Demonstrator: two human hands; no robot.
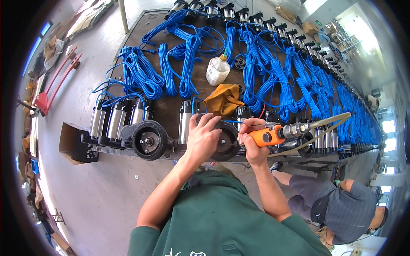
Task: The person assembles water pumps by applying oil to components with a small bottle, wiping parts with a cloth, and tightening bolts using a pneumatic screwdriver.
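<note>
My left hand (pixel 202 137) lies over the round black pump casing (pixel 225 146) at the table's near edge, its fingers curled over the rim. Closed around the front end of an orange air tool (pixel 267 136), my right hand (pixel 253 145) is just right of that casing. The tool lies roughly level; a metal coupling and a pale hose (pixel 326 121) run from its right end. My right fingers hide its tip. Another pump with a round black casing (pixel 149 140) sits to the left, its face and central shaft exposed. Steel motor cylinders (pixel 185 121) stand behind my left hand.
Bundles of blue cable (pixel 143 72) cover the long brown table (pixel 147 27). A white bottle (pixel 218 70) and an orange-brown cloth (pixel 223 100) lie among them. More pumps (pixel 243 16) line the far edge. A co-worker (pixel 348 209) is at the right; a cardboard box (pixel 77 143) stands left.
</note>
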